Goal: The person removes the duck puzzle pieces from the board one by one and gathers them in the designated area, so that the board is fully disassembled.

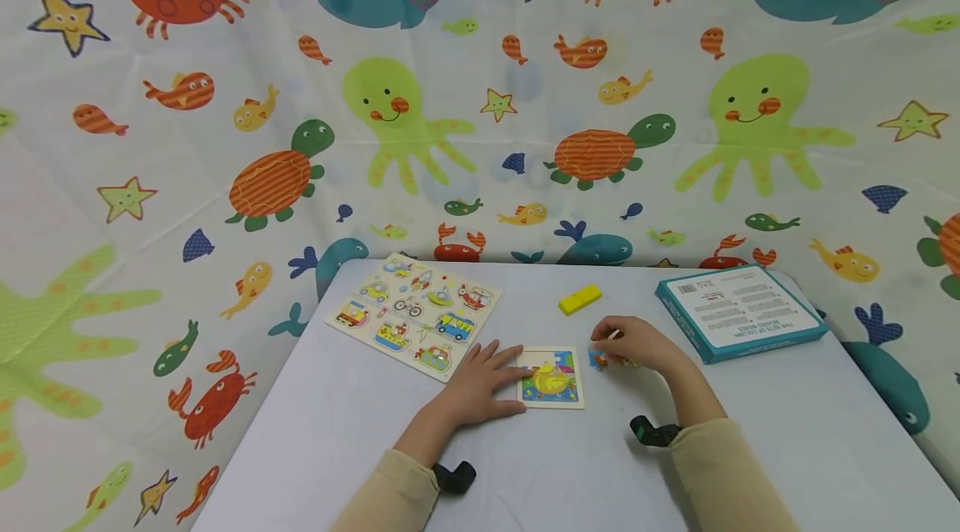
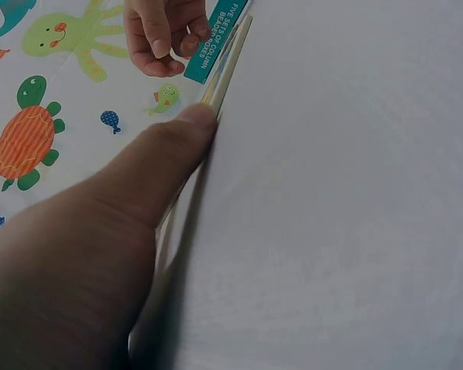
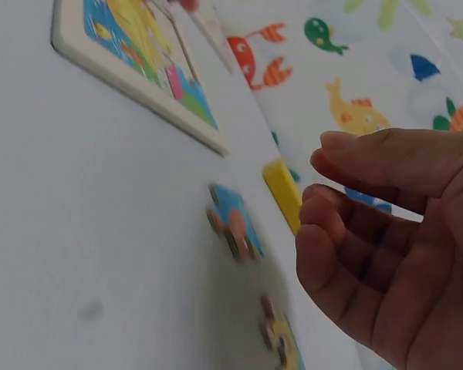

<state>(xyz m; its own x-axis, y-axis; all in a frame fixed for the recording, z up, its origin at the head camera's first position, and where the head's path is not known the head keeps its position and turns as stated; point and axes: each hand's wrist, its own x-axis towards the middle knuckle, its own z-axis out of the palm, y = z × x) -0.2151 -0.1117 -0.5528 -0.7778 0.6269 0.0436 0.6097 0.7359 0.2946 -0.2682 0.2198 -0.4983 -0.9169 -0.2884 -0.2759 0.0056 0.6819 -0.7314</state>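
Observation:
My left hand [image 1: 486, 382] lies with spread fingers at the left side of a small jigsaw puzzle [image 1: 551, 379] in a wooden frame, showing a yellow bird. In the left wrist view its thumb [image 2: 158, 158] touches the frame's near edge. To the right of the frame, my right hand [image 1: 637, 342] hovers with loosely curled fingers. The right wrist view shows a gap between thumb and fingers and nothing held. Below that hand lie a blue and orange puzzle piece [image 3: 235, 221] and a yellow piece [image 3: 282, 338], apart from the frame.
A wooden board with vehicle pictures [image 1: 412, 315] lies at the back left. Behind the puzzle is a yellow block [image 1: 581, 299]. A flat teal box [image 1: 742, 311] lies at the back right. A white curtain with sea animals [image 1: 450, 132] hangs behind the white table [image 1: 540, 474].

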